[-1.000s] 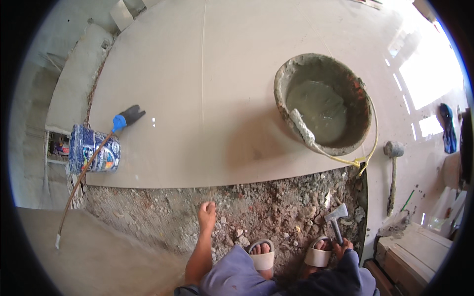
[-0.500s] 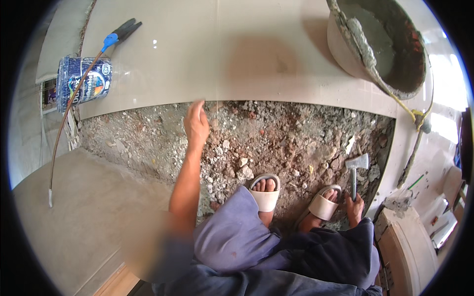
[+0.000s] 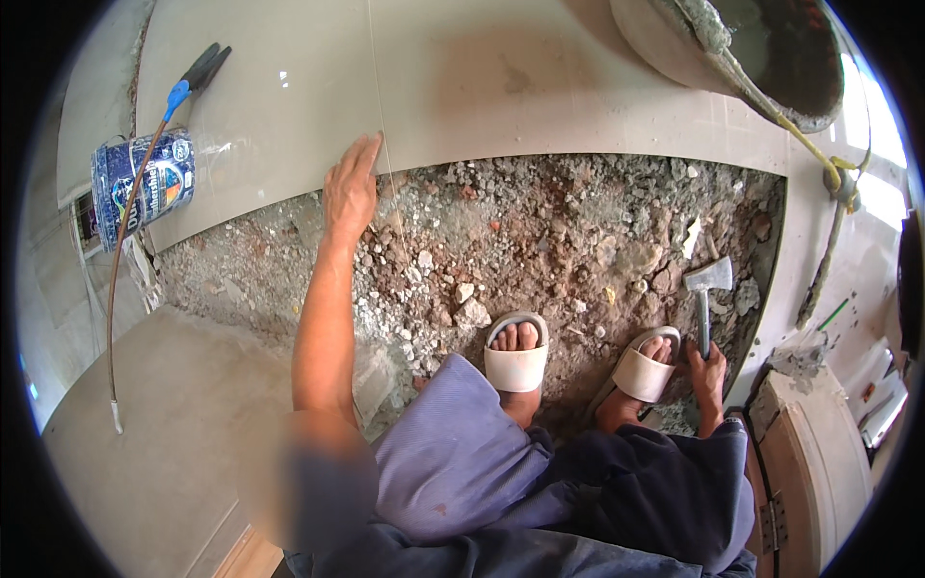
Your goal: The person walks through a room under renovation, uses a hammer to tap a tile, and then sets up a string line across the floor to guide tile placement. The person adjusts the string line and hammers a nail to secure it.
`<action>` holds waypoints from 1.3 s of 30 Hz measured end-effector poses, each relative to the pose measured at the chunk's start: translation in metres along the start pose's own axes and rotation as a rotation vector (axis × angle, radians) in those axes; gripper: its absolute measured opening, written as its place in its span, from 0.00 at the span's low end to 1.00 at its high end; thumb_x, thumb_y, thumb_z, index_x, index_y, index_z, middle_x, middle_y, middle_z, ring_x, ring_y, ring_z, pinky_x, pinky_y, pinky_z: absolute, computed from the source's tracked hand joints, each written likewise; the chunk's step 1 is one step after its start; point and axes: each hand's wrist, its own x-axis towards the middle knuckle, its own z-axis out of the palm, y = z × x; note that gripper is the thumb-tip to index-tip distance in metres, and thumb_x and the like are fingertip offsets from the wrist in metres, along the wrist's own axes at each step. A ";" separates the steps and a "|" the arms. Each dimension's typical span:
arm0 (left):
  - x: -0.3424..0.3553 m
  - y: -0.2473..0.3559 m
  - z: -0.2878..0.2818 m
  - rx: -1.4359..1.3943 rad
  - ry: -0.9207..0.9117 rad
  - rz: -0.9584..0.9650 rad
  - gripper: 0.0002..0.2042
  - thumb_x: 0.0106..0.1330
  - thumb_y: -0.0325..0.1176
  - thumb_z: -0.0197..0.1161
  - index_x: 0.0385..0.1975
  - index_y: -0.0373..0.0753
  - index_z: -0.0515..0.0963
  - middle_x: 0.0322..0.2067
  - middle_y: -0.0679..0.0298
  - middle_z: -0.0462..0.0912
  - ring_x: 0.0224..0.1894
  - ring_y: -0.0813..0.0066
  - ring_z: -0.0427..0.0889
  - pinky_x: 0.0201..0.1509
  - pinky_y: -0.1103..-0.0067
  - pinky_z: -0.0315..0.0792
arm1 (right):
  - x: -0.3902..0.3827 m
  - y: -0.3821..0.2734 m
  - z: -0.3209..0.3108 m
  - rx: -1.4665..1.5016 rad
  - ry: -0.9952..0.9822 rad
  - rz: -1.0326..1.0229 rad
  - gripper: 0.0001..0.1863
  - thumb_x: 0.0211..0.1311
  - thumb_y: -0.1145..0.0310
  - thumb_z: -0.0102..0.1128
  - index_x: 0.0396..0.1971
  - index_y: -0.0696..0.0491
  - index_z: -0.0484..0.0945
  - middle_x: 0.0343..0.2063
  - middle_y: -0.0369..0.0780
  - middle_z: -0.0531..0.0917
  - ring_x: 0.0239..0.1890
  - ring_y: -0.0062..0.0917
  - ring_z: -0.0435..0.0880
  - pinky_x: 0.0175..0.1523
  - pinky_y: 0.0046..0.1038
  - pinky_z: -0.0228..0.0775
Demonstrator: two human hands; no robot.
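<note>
My left hand (image 3: 349, 196) reaches over the edge of the beige tiled floor (image 3: 318, 106), fingers stretched out and close together. Its fingertips lie beside a thin taut string (image 3: 377, 87) that runs away from me across the tile; whether they touch it I cannot tell. Low on the right, by my right foot, my right hand (image 3: 708, 374) is closed round the handle of a hatchet (image 3: 710, 276). The hatchet's grey head points away from me, over the rough bed of rubble and soil (image 3: 559, 226).
A mortar-crusted bucket (image 3: 665, 43) with a yellow rope (image 3: 819, 152) stands at the far right. A blue paint bucket (image 3: 145, 188) and a thin rod with a blue fitting (image 3: 177, 96) are at the left. Nearer left is smooth screed (image 3: 183, 385); a wooden box (image 3: 814, 453) sits right.
My left hand has moved forward from above the rubble onto the tile edge beside the string. The view has shifted slightly; my right hand still holds the hatchet.
</note>
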 end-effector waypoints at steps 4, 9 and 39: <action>0.001 -0.002 -0.002 0.015 0.004 0.038 0.28 0.61 0.22 0.55 0.63 0.51 0.65 0.60 0.56 0.70 0.60 0.60 0.71 0.62 0.64 0.65 | 0.003 0.008 0.003 0.072 -0.015 0.059 0.18 0.54 0.59 0.61 0.29 0.62 0.76 0.20 0.45 0.77 0.22 0.30 0.74 0.33 0.34 0.68; 0.004 0.001 -0.002 0.027 0.015 0.044 0.28 0.61 0.22 0.55 0.63 0.51 0.65 0.58 0.55 0.70 0.59 0.59 0.71 0.62 0.64 0.65 | 0.003 0.004 0.001 -0.001 -0.012 0.052 0.17 0.55 0.59 0.61 0.28 0.61 0.76 0.20 0.44 0.77 0.23 0.29 0.74 0.33 0.33 0.67; 0.005 0.006 -0.004 0.075 -0.017 0.030 0.24 0.63 0.23 0.53 0.60 0.52 0.69 0.59 0.56 0.68 0.61 0.59 0.68 0.62 0.63 0.65 | -0.002 -0.015 -0.002 -0.124 -0.003 -0.007 0.17 0.55 0.58 0.62 0.29 0.60 0.76 0.20 0.42 0.77 0.23 0.27 0.73 0.33 0.32 0.67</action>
